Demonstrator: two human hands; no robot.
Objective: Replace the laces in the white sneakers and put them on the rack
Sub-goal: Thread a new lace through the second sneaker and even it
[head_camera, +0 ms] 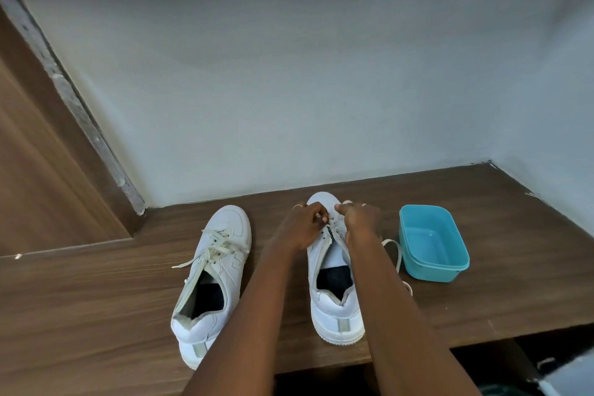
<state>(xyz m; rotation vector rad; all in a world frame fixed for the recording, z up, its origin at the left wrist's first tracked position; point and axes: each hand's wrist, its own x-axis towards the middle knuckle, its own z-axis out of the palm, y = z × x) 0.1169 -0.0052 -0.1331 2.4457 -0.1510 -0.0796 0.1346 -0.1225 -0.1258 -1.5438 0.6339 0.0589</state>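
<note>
A person's 2 hands work at the front of a white sneaker (336, 315) that stands upright on a brown wood-grain tabletop (96, 299), toe pointing away from the person and heel toward them. The toe end lies directly under the fingers. The left hand (303, 225) and the right hand (360, 219) meet over the eyelets nearest the toe. The left fingers (316, 210) are curled and pressed together, and the right fingers (343, 208) are curled the same way, each set pinching the white lace (397, 251) where it crosses the shoe's front. The exact grip is too small to make out. The loose length of this lace trails off the shoe to the right of the fingers and curves across the tabletop, nearer the person than the hands. The tongue area behind the fingers is open, and the dark insole shows.

Left of the fingers, apart from the first shoe, the second white sneaker (221, 270) stands at a slight angle, toe away from the person. Its cream laces (218, 243) are threaded but untied, with the ends lying loose across the shoe.

Right of the fingers, just past the trailing lace, sits a turquoise plastic tub (427, 273), rectangular with rounded corners. Beyond the fingers, a pale wall (289, 90) rises from the back edge of the tabletop.
</note>
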